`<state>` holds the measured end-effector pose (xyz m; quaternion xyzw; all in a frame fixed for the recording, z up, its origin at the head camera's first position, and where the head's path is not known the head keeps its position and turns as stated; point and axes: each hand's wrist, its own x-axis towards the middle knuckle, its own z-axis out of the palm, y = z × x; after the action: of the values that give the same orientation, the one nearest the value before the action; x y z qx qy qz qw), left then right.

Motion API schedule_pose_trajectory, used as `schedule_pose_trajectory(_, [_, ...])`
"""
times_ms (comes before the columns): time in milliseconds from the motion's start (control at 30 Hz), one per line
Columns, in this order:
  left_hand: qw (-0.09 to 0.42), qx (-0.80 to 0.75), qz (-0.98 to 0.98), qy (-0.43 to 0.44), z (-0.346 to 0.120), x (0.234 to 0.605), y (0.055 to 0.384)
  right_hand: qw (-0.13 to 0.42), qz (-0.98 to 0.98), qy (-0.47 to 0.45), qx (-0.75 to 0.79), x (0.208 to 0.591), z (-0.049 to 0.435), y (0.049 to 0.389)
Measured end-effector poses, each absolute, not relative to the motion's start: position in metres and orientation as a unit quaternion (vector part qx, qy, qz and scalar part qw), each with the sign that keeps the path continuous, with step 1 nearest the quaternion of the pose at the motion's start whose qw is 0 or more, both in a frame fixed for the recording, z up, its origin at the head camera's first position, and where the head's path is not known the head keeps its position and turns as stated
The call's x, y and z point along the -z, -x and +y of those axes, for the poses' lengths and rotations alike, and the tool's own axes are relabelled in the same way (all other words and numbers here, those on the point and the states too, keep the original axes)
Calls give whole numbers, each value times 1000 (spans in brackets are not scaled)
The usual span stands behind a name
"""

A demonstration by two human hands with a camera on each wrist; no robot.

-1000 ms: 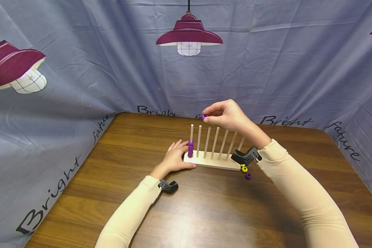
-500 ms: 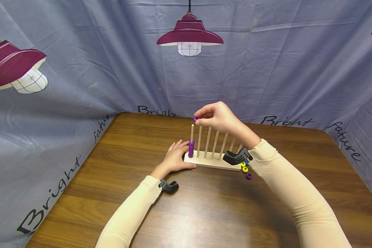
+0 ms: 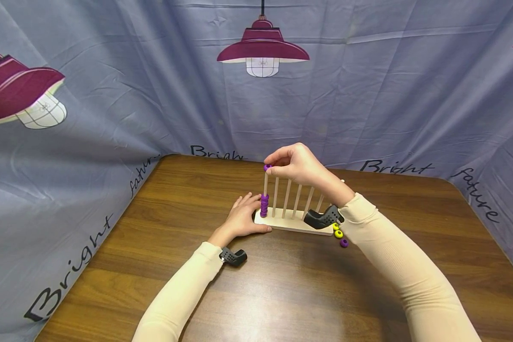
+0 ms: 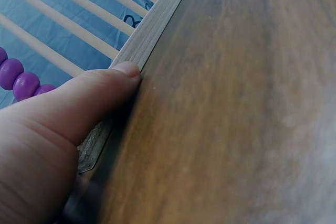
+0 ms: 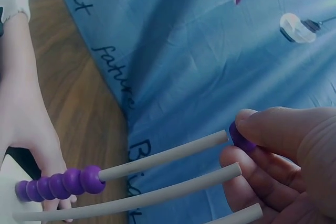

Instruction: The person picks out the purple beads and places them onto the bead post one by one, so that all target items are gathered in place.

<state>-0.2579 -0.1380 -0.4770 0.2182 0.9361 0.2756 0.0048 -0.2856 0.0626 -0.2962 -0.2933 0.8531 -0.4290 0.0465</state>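
In the head view my right hand (image 3: pixel 301 164) pinches a purple bead (image 3: pixel 267 167) between thumb and fingers, right at the top of the leftmost peg. The right wrist view shows this bead (image 5: pixel 241 136) close to the peg's tip (image 5: pixel 223 137). Several purple beads (image 3: pixel 264 205) are stacked low on that same peg. The wooden peg rack (image 3: pixel 295 224) stands on the table, its other visible pegs bare. My left hand (image 3: pixel 241 219) holds the rack's left end, thumb (image 4: pixel 107 85) along the front edge and fingers toward the back.
Beside the rack's right end lie two yellow beads (image 3: pixel 338 234) and one purple bead (image 3: pixel 344 243). The wooden table (image 3: pixel 265 285) runs back to a blue-grey curtain (image 3: pixel 346 95) printed with lamps and lettering. My right forearm passes over the table's right side.
My right hand has moved left and slightly down with the purple bead, from over the neighbouring pegs to the leftmost peg's tip. The left hand and rack stay still.
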Motion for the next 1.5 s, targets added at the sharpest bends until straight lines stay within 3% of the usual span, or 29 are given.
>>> schedule_pose_trajectory(1500, [7,-273,938,-215,-137,481,262,35,871,300,386,303,65,284])
